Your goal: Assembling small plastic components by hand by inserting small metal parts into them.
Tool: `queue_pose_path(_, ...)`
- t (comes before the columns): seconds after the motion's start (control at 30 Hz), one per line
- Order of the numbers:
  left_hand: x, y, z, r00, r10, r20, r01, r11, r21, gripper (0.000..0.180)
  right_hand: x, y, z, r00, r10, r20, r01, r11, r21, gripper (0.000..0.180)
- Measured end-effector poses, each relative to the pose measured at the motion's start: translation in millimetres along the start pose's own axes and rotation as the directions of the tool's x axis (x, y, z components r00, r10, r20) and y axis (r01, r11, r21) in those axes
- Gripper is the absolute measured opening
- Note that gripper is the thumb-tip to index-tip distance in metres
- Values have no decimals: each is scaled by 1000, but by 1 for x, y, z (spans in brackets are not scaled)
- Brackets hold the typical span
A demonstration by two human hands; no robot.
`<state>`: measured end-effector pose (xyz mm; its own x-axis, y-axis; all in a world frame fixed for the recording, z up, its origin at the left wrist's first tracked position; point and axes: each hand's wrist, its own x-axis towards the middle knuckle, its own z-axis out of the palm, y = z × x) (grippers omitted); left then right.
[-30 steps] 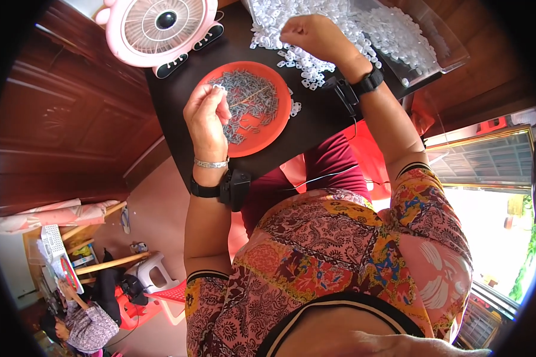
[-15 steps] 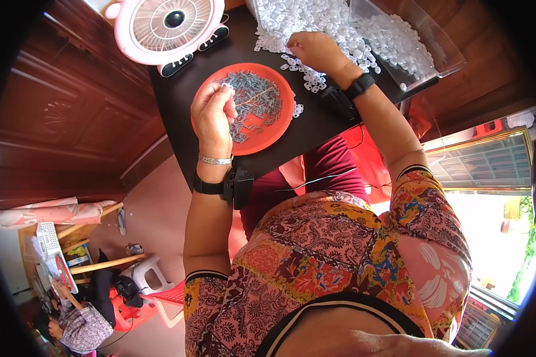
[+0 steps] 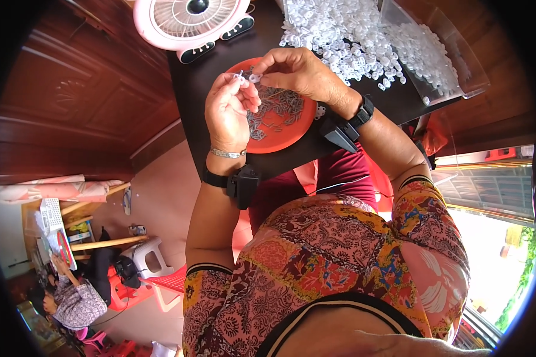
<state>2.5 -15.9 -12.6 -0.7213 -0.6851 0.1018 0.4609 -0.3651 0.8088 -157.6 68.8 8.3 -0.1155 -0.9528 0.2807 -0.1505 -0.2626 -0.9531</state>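
Over the round orange-red plate (image 3: 274,145) at the frame's upper centre, the left hand (image 3: 228,113) pinches a small white plastic piece (image 3: 240,78). Just right of it, the right hand (image 3: 301,74) grips a flat white plastic tab (image 3: 255,78) between thumb and forefinger; its long axis, and whether they touch, I can't tell.

Shows white on the piece (image 3: 240,78) in the left hand (image 3: 228,114) and the heap (image 3: 339,30) beyond the right hand (image 3: 305,74); grey on rods (image 3: 289,106), orange-red on the plate (image 3: 280,142) beneath both; pink on the fan (image 3: 187,25) beyond the left; multicoloured florals on the shirt (image 3: 327,256) below.
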Motion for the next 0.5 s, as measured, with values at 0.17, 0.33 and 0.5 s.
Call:
queue_pose_path(0.17,-1,1,3,1000,-23,-5,23,1000,22,14,-1,10,-3,999,50,-5,-50,995,86,17)
queue_pose_path(0.33,-1,2,4,1000,-17,5,17,998,56,14,-2,13,-3,998,56,14,-58,991,124,22)
queue_pose_path(0.5,-1,1,4,1000,-24,5,24,997,69,15,-7,7,-1,998,48,35,-50,995,86,21)
